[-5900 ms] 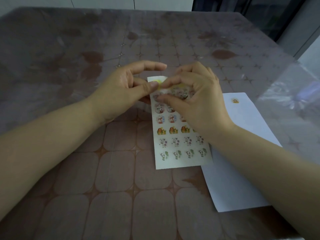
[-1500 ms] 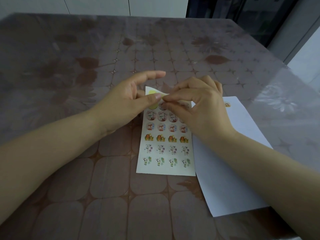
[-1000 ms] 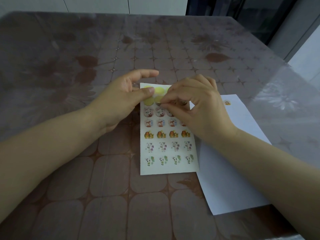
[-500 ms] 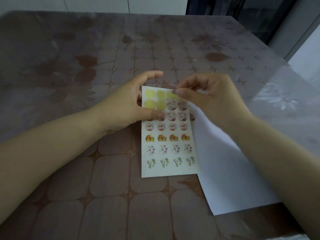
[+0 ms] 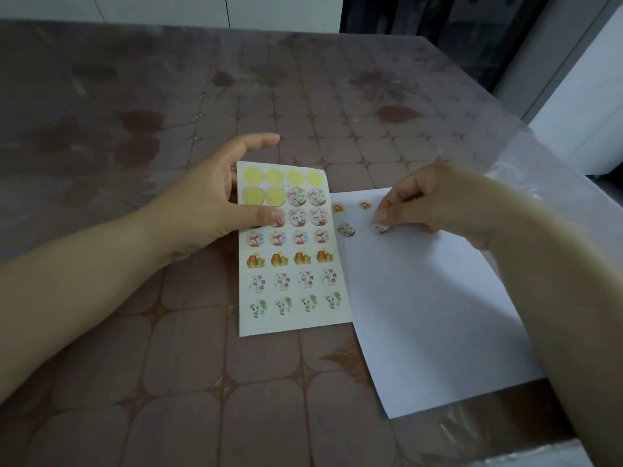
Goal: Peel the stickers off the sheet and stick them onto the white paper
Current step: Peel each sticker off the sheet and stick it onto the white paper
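**Head view: one sticker at the paper, sheet pinned flat**

1. Nearest me, both forearms come in from the bottom corners over the brown patterned table (image 5: 188,382).
2. The white paper (image 5: 421,315) lies flat on the right, its near corner close to the table's front edge. It is turned slightly against the sheet.
3. The sticker sheet (image 5: 290,323) lies flat just left of the paper. Its right edge overlaps the paper's left edge.
4. Five rows and part of a sixth carry printed stickers. Six bare yellow circles (image 5: 253,175) show at the sheet's far end.
5. My left hand (image 5: 209,210) is released. The thumb lies straight, pressing on the sheet's left side, and the forefinger stretches out past the far corner.
6. My right hand (image 5: 435,203) pinches the held sticker (image 5: 380,227) between thumb and forefinger, down at the paper's far end. I cannot tell whether it is pressed down yet.
7. On the paper just left of it sits a second round sticker (image 5: 346,230). Two small orange stickers (image 5: 337,207) lie just beyond.
8. A clear plastic cover (image 5: 539,163) drapes off the table's right edge, beyond the right hand.
9. Farthest off are pale cabinet fronts (image 5: 168,8).
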